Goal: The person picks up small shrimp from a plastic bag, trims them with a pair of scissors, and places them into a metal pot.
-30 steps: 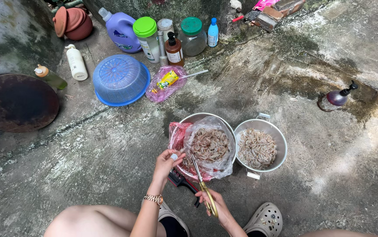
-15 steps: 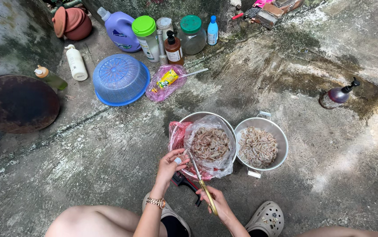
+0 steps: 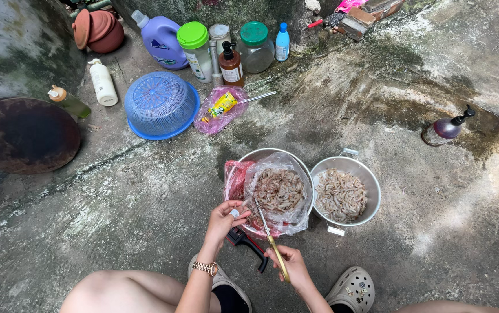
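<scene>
Yellow-handled scissors [image 3: 272, 246] sit clamped in the right hand [image 3: 291, 268], long axis running far-left toward the left hand [image 3: 226, 217], whose fingertips pinch what looks like one small shrimp [image 3: 235, 213]. Just beyond, right of the pinch, two metal bowls [image 3: 371, 191] stand side by side: the left lined with a plastic bag [image 3: 295, 217] of shrimp, the right holding pale ones.

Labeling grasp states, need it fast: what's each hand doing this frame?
Left hand: closed, pinching a small pale shrimp.
Right hand: closed around yellow-handled metal scissors.
</scene>
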